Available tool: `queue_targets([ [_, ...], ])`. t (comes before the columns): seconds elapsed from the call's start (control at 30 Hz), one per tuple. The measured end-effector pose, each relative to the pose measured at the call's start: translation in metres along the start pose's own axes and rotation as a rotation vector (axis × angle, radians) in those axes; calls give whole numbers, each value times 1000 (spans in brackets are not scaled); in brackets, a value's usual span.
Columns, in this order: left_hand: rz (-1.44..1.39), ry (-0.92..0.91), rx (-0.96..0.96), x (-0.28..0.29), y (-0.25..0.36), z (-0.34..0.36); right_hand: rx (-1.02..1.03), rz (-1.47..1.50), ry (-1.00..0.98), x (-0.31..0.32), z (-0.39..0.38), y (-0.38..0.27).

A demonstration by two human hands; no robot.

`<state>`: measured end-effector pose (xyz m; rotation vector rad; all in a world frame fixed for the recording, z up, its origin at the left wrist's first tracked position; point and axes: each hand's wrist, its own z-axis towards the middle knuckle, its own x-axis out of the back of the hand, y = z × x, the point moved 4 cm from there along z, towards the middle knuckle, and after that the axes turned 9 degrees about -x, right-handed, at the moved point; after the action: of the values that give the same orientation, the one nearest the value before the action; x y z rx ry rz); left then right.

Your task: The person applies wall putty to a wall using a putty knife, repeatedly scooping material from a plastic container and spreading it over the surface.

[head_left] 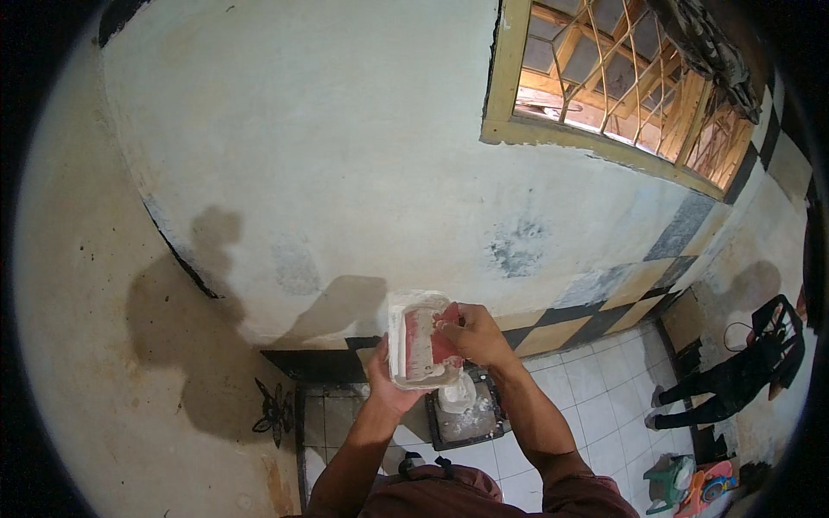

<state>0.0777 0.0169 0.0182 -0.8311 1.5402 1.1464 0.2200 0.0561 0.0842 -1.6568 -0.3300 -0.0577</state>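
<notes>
My left hand point(390, 385) grips a white rectangular tub point(396, 338) from its lower left side, holding it up in front of the wall. In my right hand point(481, 337) is a red putty spreader point(445, 342), its handle side pinched between thumb and fingers. The spreader's wide face lies over the tub's opening and is smeared with pale putty. More pale paste coats the tub's rim. How much the tub contains is partly hidden by the spreader.
Below my hands, a dark-framed stool point(466, 426) carries a white lump or bag point(458, 395). The pale wall point(345, 173) ahead has grey patches and a checkered lower band. A grilled window point(604, 86) is at upper right. Another person point(725, 375) stands right, near colourful plastic items point(704, 485).
</notes>
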Motion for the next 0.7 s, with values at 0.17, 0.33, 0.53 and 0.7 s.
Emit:
queue_targets([
  [0.17, 24, 39, 28, 22, -8, 5, -8, 4, -25, -14, 5, -1],
  [0.33, 26, 75, 7, 21, -9, 5, -59, 210, -81, -10, 6, -4],
  [0.53, 3, -16, -1, 15, -4, 3, -31, 325, -25, 8, 0, -7],
  [0.7, -36, -61, -33, 1, 2, 0, 72, 274, 81, 19, -13, -19],
])
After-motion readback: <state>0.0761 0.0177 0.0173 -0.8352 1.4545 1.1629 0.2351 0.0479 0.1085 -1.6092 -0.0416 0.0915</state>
